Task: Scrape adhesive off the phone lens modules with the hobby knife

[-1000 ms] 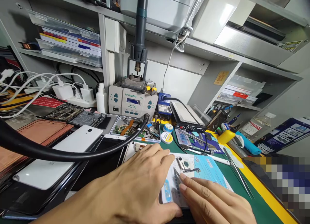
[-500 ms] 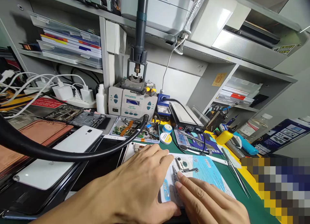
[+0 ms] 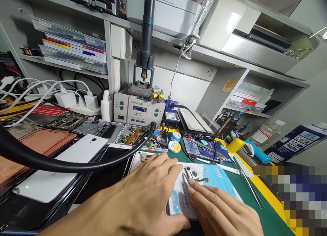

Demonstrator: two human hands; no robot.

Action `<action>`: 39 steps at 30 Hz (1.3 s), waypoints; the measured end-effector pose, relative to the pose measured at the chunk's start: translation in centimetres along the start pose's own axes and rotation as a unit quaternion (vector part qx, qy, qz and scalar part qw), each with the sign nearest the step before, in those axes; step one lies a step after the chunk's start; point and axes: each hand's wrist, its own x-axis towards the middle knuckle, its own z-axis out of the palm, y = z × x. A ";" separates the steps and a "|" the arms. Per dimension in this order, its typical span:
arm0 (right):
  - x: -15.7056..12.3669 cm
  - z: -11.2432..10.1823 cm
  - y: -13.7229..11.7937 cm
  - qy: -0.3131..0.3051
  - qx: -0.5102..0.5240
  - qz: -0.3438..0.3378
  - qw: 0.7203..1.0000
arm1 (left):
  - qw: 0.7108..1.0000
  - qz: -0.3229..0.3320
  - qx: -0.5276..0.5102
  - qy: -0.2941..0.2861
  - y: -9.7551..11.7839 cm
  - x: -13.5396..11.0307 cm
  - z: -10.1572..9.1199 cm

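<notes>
My left hand (image 3: 150, 188) spans the left side of a flat white-and-blue packet (image 3: 219, 181), thumb at the near edge and fingers at the far edge. In my right hand (image 3: 219, 208) is a pair of tweezers (image 3: 185, 178); only the tips show past the fingers, slightly apart, over the white part of the packet. Most of the tweezers is hidden by the hand. Just beyond the tips, a small light part with a round dark spot (image 3: 195, 173) and a thin dark strip (image 3: 203, 180) lie on the packet.
Phones, one white (image 3: 68, 164), fill the left. A thick black hose (image 3: 102, 163) arches across them from a hot-air station (image 3: 139, 110). Behind my hands are a tray of small parts (image 3: 122, 130) and round tins (image 3: 175, 146). Another pair of tweezers (image 3: 249, 183) lies right on the green mat (image 3: 263, 215).
The tweezer tips in my right hand show more clearly and look farther apart. My right fingers have shifted slightly; my left hand stays on the packet.
</notes>
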 end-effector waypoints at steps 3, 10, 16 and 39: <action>0.5 -1.1 0.3 -0.074 -0.008 -0.040 0.996 | 1.000 -0.003 -0.002 -0.004 0.2 0.1 -0.3; 1.2 -1.9 0.2 -0.125 -0.044 -0.094 0.987 | 1.000 0.000 0.004 -0.003 0.1 0.1 -0.2; 1.2 -1.7 -0.2 -0.123 -0.051 -0.077 0.988 | 0.999 0.013 0.007 0.033 -0.2 -0.2 0.4; 2.1 -2.2 0.2 -0.132 -0.018 -0.094 0.987 | 1.000 0.002 0.002 -0.001 0.0 0.1 -0.2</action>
